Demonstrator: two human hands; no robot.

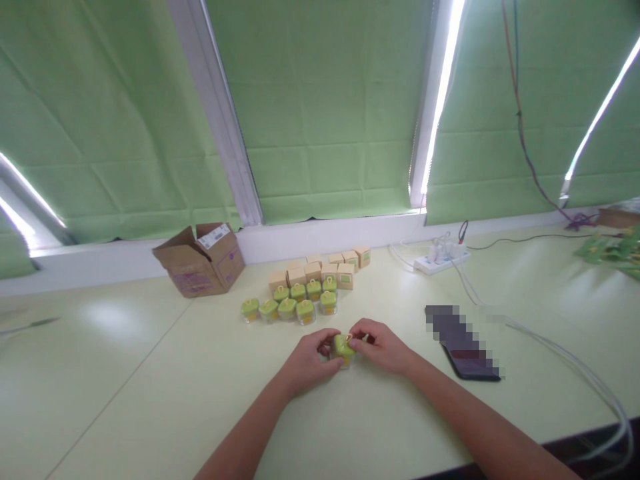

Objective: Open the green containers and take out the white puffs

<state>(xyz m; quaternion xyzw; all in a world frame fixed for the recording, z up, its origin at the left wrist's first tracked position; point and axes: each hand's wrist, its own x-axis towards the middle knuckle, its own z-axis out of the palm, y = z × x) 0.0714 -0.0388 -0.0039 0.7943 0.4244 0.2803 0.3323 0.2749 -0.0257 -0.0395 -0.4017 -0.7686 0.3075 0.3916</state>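
Observation:
A small clear jar with a green lid [342, 345] stands low over the table in front of me. My left hand [314, 360] wraps its side, thumb in front and fingers behind. At the top, my right hand [379, 345] pinches the small beige loop [349, 339] on the lid; its fingertips partly cover it. Just beyond my hands, several like jars [305, 311] with green lids and beige loops stand upright in two rough rows. Behind them are several small tan cardboard boxes [345, 275], some with a green label.
An open brown carton [205, 263] stands at the back left of the pale table [165, 400]. To the right lies a dark phone [465, 350], its screen blurred out. A white power strip [440, 259] with plugs and cables sits behind it. White cables [565, 347] run along the right side.

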